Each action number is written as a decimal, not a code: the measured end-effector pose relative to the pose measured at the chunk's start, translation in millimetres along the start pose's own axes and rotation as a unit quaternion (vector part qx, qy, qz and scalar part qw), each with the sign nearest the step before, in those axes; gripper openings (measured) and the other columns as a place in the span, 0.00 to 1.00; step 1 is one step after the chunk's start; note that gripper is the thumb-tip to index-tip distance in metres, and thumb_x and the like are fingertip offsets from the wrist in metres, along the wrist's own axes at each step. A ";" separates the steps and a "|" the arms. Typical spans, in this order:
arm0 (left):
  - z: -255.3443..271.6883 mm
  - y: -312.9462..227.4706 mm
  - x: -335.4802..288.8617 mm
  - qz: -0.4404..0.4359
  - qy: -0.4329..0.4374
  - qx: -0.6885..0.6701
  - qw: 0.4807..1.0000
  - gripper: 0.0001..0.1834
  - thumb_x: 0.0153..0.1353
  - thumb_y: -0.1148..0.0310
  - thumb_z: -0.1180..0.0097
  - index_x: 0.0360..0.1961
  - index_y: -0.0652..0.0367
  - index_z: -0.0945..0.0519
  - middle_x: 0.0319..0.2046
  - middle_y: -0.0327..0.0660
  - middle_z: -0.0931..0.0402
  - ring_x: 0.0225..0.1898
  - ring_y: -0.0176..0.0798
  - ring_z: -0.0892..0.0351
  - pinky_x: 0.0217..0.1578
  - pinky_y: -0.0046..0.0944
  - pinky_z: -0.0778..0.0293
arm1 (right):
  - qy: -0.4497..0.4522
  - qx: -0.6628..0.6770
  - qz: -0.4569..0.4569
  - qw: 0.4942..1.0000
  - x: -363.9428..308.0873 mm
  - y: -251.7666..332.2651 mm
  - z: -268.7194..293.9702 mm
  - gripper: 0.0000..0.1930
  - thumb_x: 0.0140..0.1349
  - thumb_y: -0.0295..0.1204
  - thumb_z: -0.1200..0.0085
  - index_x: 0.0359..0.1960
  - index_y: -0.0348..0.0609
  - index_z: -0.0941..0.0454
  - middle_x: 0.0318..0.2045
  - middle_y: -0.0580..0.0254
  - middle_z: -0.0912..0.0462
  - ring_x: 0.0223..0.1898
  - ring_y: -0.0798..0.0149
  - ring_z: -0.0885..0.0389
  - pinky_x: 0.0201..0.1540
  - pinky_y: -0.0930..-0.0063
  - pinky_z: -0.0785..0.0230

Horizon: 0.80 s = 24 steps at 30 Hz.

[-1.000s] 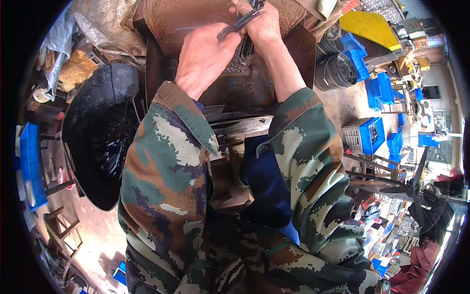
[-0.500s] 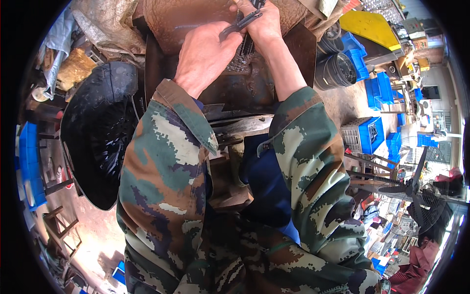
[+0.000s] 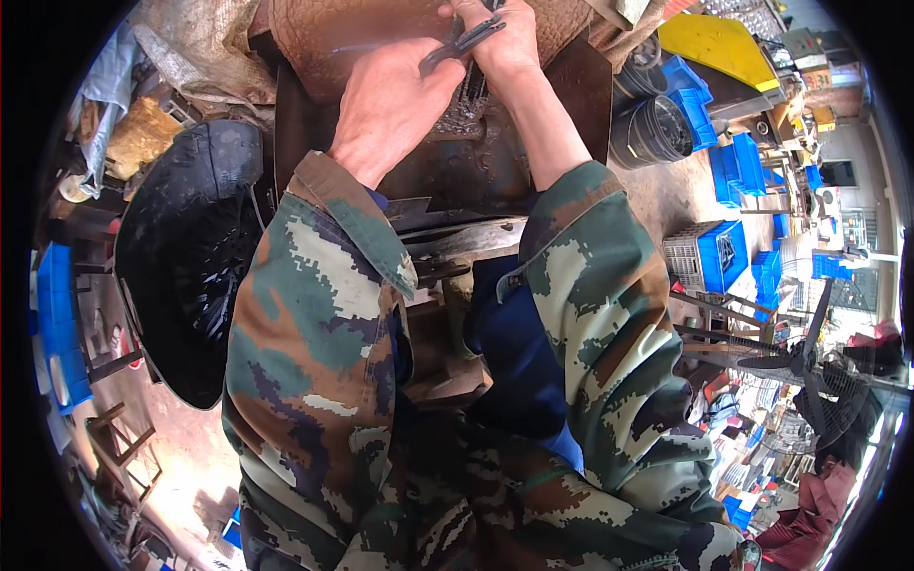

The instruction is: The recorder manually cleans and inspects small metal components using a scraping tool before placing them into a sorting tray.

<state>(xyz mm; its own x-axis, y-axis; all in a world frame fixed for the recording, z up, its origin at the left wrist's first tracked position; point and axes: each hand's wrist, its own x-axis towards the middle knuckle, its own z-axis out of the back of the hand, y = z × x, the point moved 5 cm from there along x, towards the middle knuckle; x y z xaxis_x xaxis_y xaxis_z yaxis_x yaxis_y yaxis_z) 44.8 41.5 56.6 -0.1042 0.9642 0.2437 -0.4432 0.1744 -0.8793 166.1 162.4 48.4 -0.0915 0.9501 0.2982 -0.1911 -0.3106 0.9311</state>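
My left hand (image 3: pixel 395 107) is closed around one end of a slim dark metal piece (image 3: pixel 465 44), its kind not clear. The piece slants up to the right, across my right hand (image 3: pixel 511 49). That hand's fingers are curled at the top edge of the head view, also on dark metal, and its fingertips are partly cut off. Below both hands, greasy dark debris (image 3: pixel 468 122) lies in a dark metal trough (image 3: pixel 562 124). Behind them rises a brown, rough-surfaced sheet or block (image 3: pixel 328 52).
A big black bucket-like container (image 3: pixel 190 257) stands at my left. On the right are dark round buckets (image 3: pixel 657 133), blue crates (image 3: pixel 725 257), a yellow panel (image 3: pixel 719 49) and a black fan (image 3: pixel 800 362). Pale sacking (image 3: pixel 205 48) hangs at the upper left.
My left hand and the dark metal piece have shifted slightly left and tilted a little. My right hand has moved slightly left. Both hands keep their grip.
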 end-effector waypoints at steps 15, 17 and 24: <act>-1.1 2.3 -0.4 0.005 0.015 0.001 1.000 0.15 0.62 0.63 0.45 0.42 0.62 0.16 0.27 0.52 0.19 0.30 0.50 0.19 0.38 0.46 0.25 | 0.000 0.017 0.012 1.000 -0.5 -2.7 -2.2 0.13 0.66 0.38 0.37 0.33 0.40 0.21 0.25 0.69 0.19 0.26 0.74 0.27 0.31 0.76 0.33; -1.5 0.5 -0.3 0.000 0.017 0.004 1.000 0.15 0.61 0.63 0.45 0.42 0.62 0.16 0.28 0.52 0.19 0.31 0.50 0.19 0.39 0.46 0.25 | -0.002 0.009 0.016 1.000 0.6 -4.1 -1.0 0.13 0.66 0.38 0.37 0.33 0.40 0.22 0.25 0.69 0.19 0.27 0.74 0.27 0.31 0.77 0.33; -1.2 2.7 -1.0 -0.011 0.019 0.016 1.000 0.16 0.61 0.63 0.45 0.44 0.61 0.16 0.30 0.53 0.18 0.32 0.52 0.19 0.40 0.46 0.25 | -0.005 0.002 0.019 1.000 -2.2 -0.9 -2.5 0.13 0.66 0.38 0.38 0.32 0.41 0.22 0.25 0.69 0.19 0.27 0.74 0.27 0.32 0.77 0.34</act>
<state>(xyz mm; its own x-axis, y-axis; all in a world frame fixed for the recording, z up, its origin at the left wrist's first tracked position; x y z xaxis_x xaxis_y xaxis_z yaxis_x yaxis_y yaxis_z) 44.8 41.2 53.5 -0.0602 0.9673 0.2465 -0.4738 0.1897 -0.8600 164.1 160.5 46.4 -0.0895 0.9378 0.3354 -0.1841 -0.3465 0.9198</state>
